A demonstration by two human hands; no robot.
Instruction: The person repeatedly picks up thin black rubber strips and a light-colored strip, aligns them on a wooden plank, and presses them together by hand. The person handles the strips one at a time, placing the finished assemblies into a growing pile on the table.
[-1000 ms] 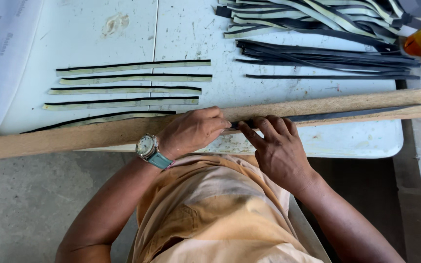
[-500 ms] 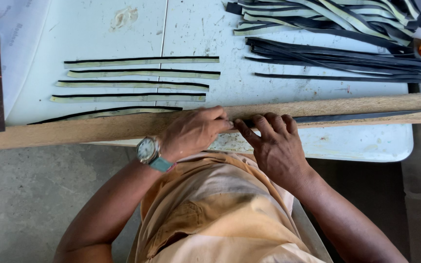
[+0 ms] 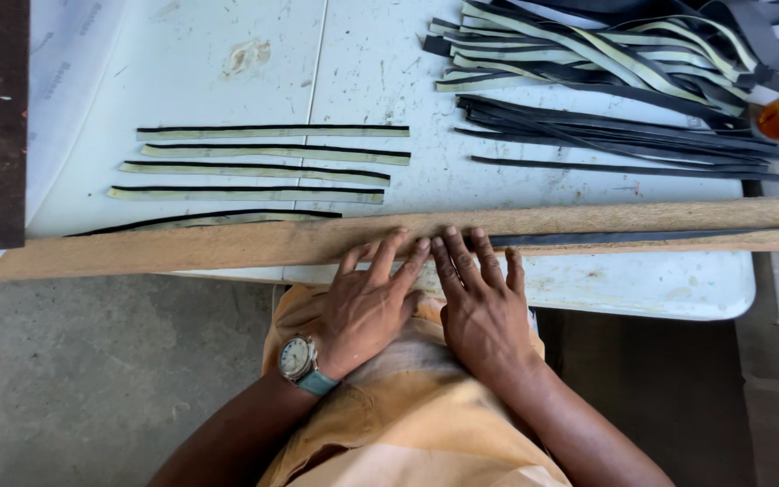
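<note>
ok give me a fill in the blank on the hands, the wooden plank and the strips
1. Both hands rest fingers-down on the long wooden ____, left hand beside right hand.
2. The wristwatch sits on the ____ wrist.
3. A thin black strip lies along the plank on the ____ hand's side.
4. The pale black-edged strips lie on the ____ table.

Missing: plank; left; right; white

This looks like a small craft workshop: a scuffed white worktable (image 3: 534, 54) over a bare concrete floor (image 3: 92, 379), cut black and pale strips (image 3: 263, 151) laid in rows at centre left, a heaped pile of strips (image 3: 606, 63) upper right, a long wooden plank (image 3: 227, 243) across the table's near edge.
</note>
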